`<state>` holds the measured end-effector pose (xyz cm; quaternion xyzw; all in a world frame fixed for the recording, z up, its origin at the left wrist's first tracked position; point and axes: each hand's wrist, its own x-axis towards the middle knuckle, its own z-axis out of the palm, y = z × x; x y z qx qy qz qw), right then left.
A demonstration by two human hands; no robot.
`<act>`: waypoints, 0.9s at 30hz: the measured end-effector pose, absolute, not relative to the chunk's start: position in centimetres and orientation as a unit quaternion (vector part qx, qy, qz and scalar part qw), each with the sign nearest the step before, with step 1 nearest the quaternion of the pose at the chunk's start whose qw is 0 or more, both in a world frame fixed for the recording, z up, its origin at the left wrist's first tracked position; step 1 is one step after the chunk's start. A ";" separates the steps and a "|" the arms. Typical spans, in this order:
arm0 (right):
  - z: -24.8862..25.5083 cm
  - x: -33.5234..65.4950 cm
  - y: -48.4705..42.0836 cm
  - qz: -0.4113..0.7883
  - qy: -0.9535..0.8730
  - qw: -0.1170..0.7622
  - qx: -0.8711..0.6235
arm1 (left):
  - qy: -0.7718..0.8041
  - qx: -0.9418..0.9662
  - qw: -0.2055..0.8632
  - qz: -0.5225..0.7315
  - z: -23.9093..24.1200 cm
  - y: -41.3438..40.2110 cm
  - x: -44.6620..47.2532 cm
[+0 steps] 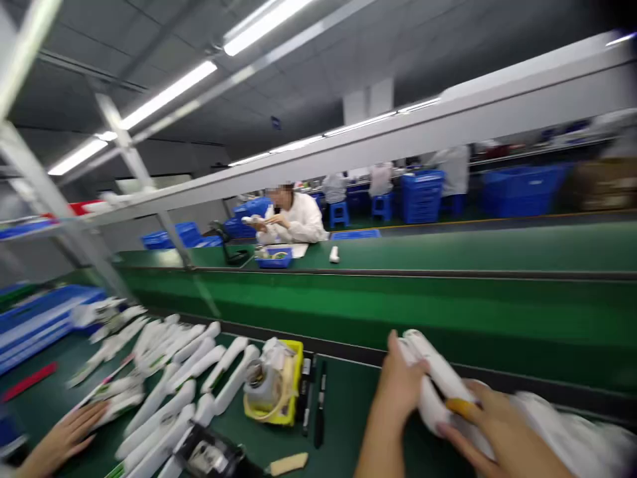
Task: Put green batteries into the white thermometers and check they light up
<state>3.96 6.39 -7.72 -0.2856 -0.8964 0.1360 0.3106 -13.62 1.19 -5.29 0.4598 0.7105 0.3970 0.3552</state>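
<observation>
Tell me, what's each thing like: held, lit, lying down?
Held white pieces, in left hand and right hand, gap between them
Ceiling light, lit
Yellow tray, holding a bottle
Black pen, lying flat
Red strip, lying flat
White parts, lying loose
Another person's hand, palm down

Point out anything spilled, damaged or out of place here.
Nothing looks clearly spilled or damaged, though blur hides detail. Mildly untidy: the white parts at left lie in a loose spread, several overlapping at differing angles.
</observation>
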 end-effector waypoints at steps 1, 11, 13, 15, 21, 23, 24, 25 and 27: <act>-8.1 5.0 5.8 0.128 -0.900 0.282 -0.308 | 0.719 0.452 0.355 0.391 -5.5 1.8 -12.5; -11.7 7.1 2.1 0.035 -0.923 0.155 -0.351 | 0.764 0.443 0.357 0.304 -6.2 2.9 -10.1; -12.3 7.0 1.7 0.032 -0.926 0.162 -0.339 | 0.771 0.445 0.350 0.290 -6.4 3.1 -10.1; -12.6 6.7 1.4 0.044 -0.930 0.161 -0.326 | 0.779 0.448 0.342 0.275 -6.7 3.3 -10.3; -13.6 5.6 1.5 0.040 -0.928 0.172 -0.329 | 0.790 0.474 0.316 0.226 -7.2 3.4 -10.8; -14.9 5.2 2.0 0.029 -0.929 0.179 -0.322 | 0.788 0.483 0.317 0.212 -7.5 3.4 -11.0; -15.8 5.0 2.2 0.022 -0.927 0.186 -0.326 | 0.786 0.487 0.320 0.205 -7.7 3.5 -11.1; -16.8 4.7 2.5 0.016 -0.918 0.197 -0.342 | 0.785 0.489 0.325 0.195 -8.0 3.6 -11.3; -18.6 4.4 3.1 0.012 -0.898 0.222 -0.380 | 0.787 0.483 0.340 0.178 -8.5 3.7 -11.6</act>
